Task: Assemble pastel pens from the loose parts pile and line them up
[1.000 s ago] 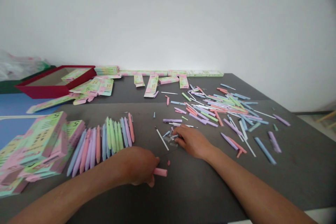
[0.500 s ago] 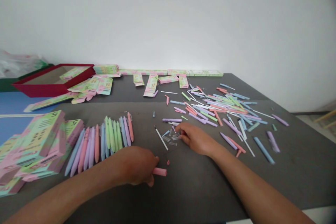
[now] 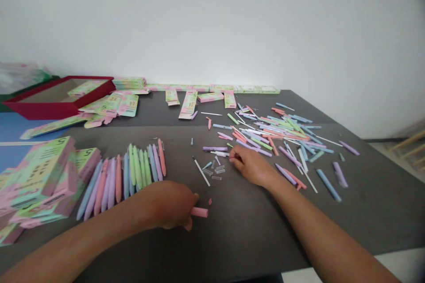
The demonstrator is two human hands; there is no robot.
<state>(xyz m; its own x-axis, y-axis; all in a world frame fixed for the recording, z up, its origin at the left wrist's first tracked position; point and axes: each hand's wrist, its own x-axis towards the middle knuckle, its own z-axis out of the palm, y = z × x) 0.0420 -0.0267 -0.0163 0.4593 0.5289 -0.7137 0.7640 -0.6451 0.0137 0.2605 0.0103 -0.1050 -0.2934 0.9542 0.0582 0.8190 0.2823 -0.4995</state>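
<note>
My left hand (image 3: pixel 175 205) is closed around a pink pen barrel (image 3: pixel 200 212), whose end sticks out past the fingers to the right. A tiny pink piece (image 3: pixel 210 201) lies just above that end. My right hand (image 3: pixel 245 162) rests low over the table with fingertips pinched together. Whatever they hold, if anything, is hidden. To its left lie several clear short tubes (image 3: pixel 219 169), a small blue pen tip (image 3: pixel 207 165) and a white refill (image 3: pixel 201 170). A purple barrel (image 3: pixel 215 148) is a little farther back.
Assembled pens (image 3: pixel 109 181) stand in a row at left, beside stacked cartons (image 3: pixel 43 172). Loose pen parts (image 3: pixel 265 135) are spread across the right side. Behind are a red box (image 3: pixel 43 108), flattened cartons (image 3: pixel 114 104) and a line of cartons (image 3: pixel 222 89) along the wall.
My right hand has drawn back to the right from the clear tubes, leaving them uncovered. My left hand keeps the pink barrel nearly in place. The view has shifted slightly.
</note>
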